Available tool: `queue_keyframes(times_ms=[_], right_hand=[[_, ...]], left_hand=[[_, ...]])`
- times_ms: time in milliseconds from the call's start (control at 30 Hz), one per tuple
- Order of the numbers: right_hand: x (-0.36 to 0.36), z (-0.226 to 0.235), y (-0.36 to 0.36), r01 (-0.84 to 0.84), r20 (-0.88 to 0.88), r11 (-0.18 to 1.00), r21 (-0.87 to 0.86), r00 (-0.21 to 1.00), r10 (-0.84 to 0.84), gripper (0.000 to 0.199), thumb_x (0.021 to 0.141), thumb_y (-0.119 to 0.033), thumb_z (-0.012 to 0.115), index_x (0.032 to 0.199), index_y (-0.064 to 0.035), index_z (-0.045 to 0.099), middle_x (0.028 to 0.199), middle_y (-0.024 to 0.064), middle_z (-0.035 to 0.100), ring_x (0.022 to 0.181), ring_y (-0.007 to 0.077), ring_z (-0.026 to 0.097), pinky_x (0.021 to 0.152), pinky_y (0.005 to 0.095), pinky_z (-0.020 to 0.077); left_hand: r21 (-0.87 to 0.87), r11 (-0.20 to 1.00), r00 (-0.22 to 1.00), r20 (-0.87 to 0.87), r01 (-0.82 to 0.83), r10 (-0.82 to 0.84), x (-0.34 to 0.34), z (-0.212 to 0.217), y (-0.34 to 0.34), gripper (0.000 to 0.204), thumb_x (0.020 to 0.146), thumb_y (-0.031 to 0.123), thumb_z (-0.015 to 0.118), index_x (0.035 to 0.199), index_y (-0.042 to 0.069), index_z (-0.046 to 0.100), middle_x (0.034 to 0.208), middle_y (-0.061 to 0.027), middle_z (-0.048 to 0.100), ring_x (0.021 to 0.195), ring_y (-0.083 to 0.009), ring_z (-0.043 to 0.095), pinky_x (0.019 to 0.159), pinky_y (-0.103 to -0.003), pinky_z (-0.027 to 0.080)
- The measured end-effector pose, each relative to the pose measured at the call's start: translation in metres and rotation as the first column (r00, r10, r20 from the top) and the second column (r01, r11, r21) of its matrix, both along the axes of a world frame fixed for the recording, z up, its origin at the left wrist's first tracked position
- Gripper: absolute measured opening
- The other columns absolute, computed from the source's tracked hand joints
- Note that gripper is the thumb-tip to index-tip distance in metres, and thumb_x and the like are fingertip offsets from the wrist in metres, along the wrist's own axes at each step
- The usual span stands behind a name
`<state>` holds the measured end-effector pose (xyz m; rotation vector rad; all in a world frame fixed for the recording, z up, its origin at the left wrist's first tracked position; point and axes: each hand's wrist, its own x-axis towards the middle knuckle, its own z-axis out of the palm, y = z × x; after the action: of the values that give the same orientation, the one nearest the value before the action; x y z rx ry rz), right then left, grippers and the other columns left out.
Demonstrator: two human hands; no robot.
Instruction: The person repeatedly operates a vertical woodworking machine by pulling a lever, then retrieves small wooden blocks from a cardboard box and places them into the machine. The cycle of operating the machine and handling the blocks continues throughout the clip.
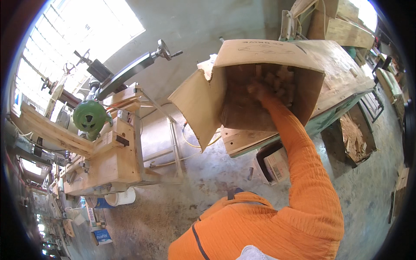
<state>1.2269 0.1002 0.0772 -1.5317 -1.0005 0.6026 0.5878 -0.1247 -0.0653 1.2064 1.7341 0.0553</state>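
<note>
My right hand [259, 91] reaches deep inside a large cardboard box [262, 53] lying on its side with its mouth toward me. In the box's dim inside, the hand is smeared and its fingers do not show clearly. Close beside it, to the right, small pale wooden pieces [284, 82] are heaped. One flap [195, 108] of the box hangs out to the left. The box rests on a wooden-topped bench [342, 65]. My left hand is out of the picture.
To the left stands a wooden workbench [108, 169] with a green motor [90, 118] and a metal handwheel [164, 50]. Under the box's bench sit a small open carton [264, 167] and a box of wood scraps [353, 138]. A white bucket [121, 197] stands on the floor.
</note>
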Motion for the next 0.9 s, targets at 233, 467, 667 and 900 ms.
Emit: queue_keyframes(times_ms=[233, 467, 667, 900], right_hand=[[-0.03, 0.046, -0.037, 0.28, -0.924, 0.895, 0.348, 0.264, 0.277, 0.018, 0.089, -0.023, 0.058, 0.102, -0.0097, 0.059, 0.091, 0.0064, 0.059, 0.075, 0.017, 0.055, 0.046, 0.0231, 0.0406], [-0.166, 0.052, -0.113, -0.247, -0.915, 0.899, 0.361, 0.093, 0.393, 0.029, 0.09, -0.029, 0.053, 0.115, -0.0138, 0.051, 0.096, 0.0102, 0.056, 0.078, 0.0161, 0.054, 0.042, 0.0181, 0.0365], [-0.261, 0.03, -0.162, -0.655, -0.921, 0.713, 0.25, 0.065, 0.383, 0.034, 0.086, -0.015, 0.06, 0.116, -0.0089, 0.047, 0.099, 0.0099, 0.058, 0.091, 0.0209, 0.058, 0.067, 0.0323, 0.0518], [-0.273, 0.031, -0.161, -0.669, -0.899, 0.725, 0.163, 0.202, 0.388, 0.034, 0.085, -0.01, 0.06, 0.116, -0.0104, 0.046, 0.102, 0.0096, 0.058, 0.096, 0.0227, 0.06, 0.055, 0.0306, 0.0508]], left_hand=[[0.008, 0.991, 0.972, 0.197, -0.135, 0.131, 0.001, 0.01, 0.011, 0.034, 0.087, 0.024, 0.061, 0.111, -0.002, 0.059, 0.098, -0.0129, 0.066, 0.085, -0.0205, 0.063, 0.076, -0.032, 0.05], [0.247, 0.969, 0.843, 0.523, -0.008, -0.126, 0.064, 0.057, 0.058, 0.053, 0.085, 0.02, 0.066, 0.128, 0.0, 0.043, 0.122, -0.0163, 0.055, 0.103, -0.0234, 0.058, 0.086, -0.035, 0.05], [0.49, 0.833, 0.676, 0.524, 0.257, -0.517, 0.163, 0.182, 0.084, 0.073, 0.077, 0.018, 0.073, 0.137, 0.005, 0.034, 0.119, -0.0141, 0.057, 0.109, -0.0216, 0.056, 0.09, -0.033, 0.047], [0.095, 0.959, 0.655, 0.712, 0.268, -0.253, 0.144, 0.155, 0.078, 0.053, 0.081, 0.008, 0.066, 0.129, 0.004, 0.042, 0.114, -0.0137, 0.059, 0.103, -0.0219, 0.061, 0.087, -0.034, 0.051]])
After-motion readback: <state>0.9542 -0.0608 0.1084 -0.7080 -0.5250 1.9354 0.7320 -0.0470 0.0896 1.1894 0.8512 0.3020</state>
